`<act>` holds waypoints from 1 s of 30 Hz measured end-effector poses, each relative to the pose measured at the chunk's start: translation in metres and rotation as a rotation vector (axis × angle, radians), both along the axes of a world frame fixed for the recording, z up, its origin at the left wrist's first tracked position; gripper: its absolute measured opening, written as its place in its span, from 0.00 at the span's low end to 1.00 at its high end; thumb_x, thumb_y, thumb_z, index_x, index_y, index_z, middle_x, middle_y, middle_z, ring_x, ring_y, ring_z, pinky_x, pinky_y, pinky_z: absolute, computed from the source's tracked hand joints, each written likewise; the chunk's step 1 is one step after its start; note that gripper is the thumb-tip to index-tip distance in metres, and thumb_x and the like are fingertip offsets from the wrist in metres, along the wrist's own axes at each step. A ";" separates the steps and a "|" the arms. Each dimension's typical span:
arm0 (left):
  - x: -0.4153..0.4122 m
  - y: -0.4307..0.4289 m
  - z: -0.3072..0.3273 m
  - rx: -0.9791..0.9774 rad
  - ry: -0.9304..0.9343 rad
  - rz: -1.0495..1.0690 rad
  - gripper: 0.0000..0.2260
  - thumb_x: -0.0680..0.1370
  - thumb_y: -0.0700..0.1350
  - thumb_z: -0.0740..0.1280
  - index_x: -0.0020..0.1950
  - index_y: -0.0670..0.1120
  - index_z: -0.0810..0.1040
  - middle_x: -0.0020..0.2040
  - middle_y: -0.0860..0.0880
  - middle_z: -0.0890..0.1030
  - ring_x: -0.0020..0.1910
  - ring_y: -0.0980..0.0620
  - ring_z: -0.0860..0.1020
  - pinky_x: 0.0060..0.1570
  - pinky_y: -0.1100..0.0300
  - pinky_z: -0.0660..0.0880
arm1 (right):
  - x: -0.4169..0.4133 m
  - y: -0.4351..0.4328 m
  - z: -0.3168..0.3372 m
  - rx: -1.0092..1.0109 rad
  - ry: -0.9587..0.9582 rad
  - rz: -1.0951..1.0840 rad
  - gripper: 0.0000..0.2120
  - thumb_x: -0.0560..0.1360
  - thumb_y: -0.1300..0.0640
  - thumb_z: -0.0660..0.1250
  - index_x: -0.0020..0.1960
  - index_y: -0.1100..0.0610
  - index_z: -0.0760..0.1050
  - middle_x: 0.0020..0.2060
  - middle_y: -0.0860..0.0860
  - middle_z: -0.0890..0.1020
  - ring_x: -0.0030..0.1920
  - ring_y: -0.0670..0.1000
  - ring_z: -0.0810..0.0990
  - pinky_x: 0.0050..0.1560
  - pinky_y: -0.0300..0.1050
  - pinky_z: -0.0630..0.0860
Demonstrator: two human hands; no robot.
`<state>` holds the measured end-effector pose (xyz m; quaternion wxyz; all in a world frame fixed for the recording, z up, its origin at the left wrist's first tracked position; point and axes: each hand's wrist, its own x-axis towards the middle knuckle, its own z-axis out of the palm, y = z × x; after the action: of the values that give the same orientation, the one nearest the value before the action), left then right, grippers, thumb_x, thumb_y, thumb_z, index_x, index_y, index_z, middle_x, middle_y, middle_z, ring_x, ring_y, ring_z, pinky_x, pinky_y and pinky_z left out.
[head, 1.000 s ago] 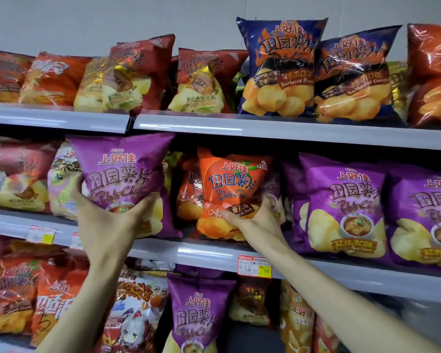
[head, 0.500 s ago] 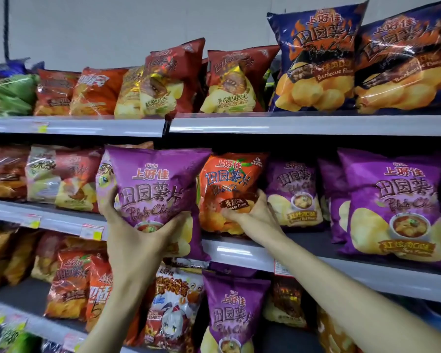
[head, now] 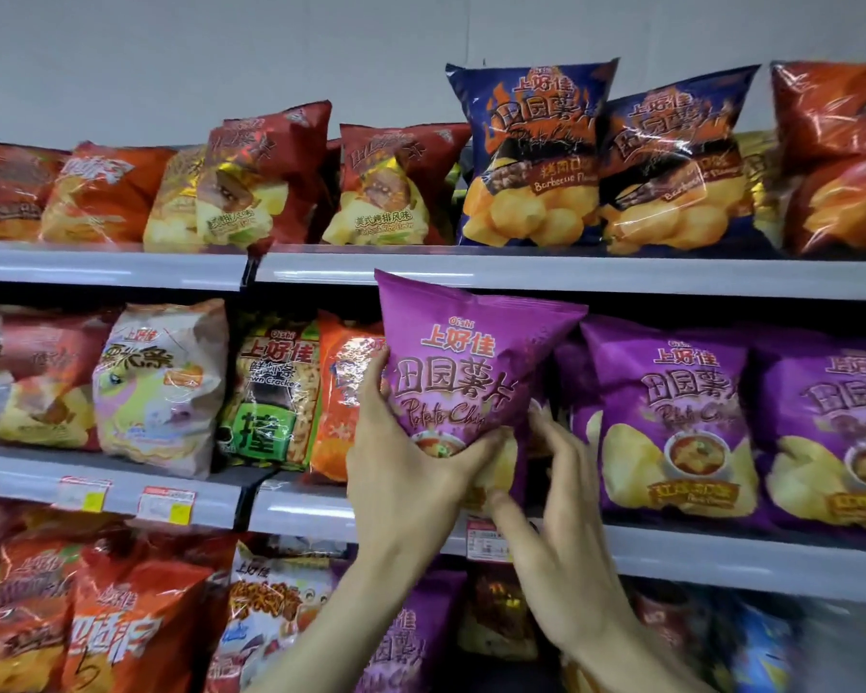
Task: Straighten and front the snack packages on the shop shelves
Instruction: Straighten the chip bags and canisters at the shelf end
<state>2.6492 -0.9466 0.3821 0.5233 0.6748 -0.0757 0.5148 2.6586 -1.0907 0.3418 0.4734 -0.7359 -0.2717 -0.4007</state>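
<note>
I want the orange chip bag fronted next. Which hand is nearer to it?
Left. The left hand sits right beside the orange chip bag, gripping the purple bag; the right hand is beyond it.

The purple chip bag hides the right hand's fingertips.

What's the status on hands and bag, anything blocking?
Left hand gripping purple chip bag. Right hand open at its lower right edge. Orange bag crowds its left.
</note>
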 end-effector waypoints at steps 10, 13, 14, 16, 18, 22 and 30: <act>0.038 -0.037 0.008 -0.002 0.099 0.120 0.55 0.61 0.70 0.79 0.79 0.61 0.53 0.72 0.53 0.75 0.70 0.45 0.76 0.67 0.37 0.72 | 0.014 -0.023 0.002 -0.501 0.088 -0.274 0.47 0.80 0.46 0.67 0.85 0.50 0.36 0.82 0.39 0.35 0.81 0.43 0.35 0.78 0.37 0.40; 0.044 -0.043 0.009 0.035 0.109 0.067 0.52 0.64 0.69 0.77 0.80 0.60 0.53 0.71 0.52 0.74 0.71 0.45 0.74 0.68 0.36 0.69 | 0.022 -0.025 0.004 -0.505 0.152 -0.265 0.46 0.81 0.46 0.66 0.85 0.53 0.36 0.83 0.43 0.36 0.81 0.44 0.34 0.77 0.37 0.38; 0.046 -0.044 0.009 0.043 0.114 0.046 0.50 0.66 0.67 0.77 0.80 0.60 0.53 0.71 0.52 0.73 0.72 0.46 0.73 0.69 0.36 0.68 | 0.025 -0.025 0.005 -0.504 0.155 -0.266 0.46 0.82 0.47 0.65 0.85 0.53 0.36 0.83 0.45 0.37 0.81 0.44 0.35 0.77 0.36 0.37; 0.051 -0.046 0.011 0.071 0.140 0.019 0.46 0.70 0.65 0.78 0.80 0.59 0.55 0.71 0.53 0.72 0.72 0.47 0.72 0.69 0.37 0.67 | 0.027 -0.025 0.010 -0.491 0.158 -0.272 0.45 0.81 0.47 0.65 0.85 0.53 0.37 0.84 0.46 0.39 0.81 0.44 0.37 0.73 0.31 0.33; 0.053 -0.046 0.013 0.098 0.158 0.012 0.43 0.72 0.64 0.77 0.79 0.61 0.56 0.70 0.53 0.72 0.72 0.47 0.71 0.69 0.37 0.66 | 0.029 -0.024 0.016 -0.474 0.181 -0.266 0.46 0.81 0.46 0.66 0.85 0.53 0.37 0.84 0.47 0.41 0.82 0.45 0.38 0.71 0.31 0.34; 0.049 -0.049 0.015 0.099 0.173 -0.023 0.41 0.71 0.63 0.74 0.78 0.61 0.57 0.69 0.53 0.72 0.71 0.47 0.71 0.70 0.37 0.65 | 0.032 -0.022 0.021 -0.451 0.188 -0.260 0.47 0.80 0.46 0.67 0.85 0.54 0.37 0.85 0.49 0.42 0.83 0.47 0.39 0.73 0.34 0.37; 0.035 -0.030 -0.008 0.063 0.145 -0.239 0.34 0.72 0.52 0.72 0.76 0.65 0.62 0.70 0.55 0.76 0.70 0.53 0.76 0.68 0.44 0.75 | 0.032 -0.026 -0.001 -0.401 0.099 -0.254 0.45 0.81 0.46 0.65 0.85 0.51 0.37 0.85 0.48 0.44 0.83 0.47 0.42 0.82 0.43 0.46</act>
<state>2.6844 -0.9764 0.3738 0.5636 0.7126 -0.1338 0.3959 2.6902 -1.1166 0.3404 0.2766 -0.8621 -0.2276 -0.3584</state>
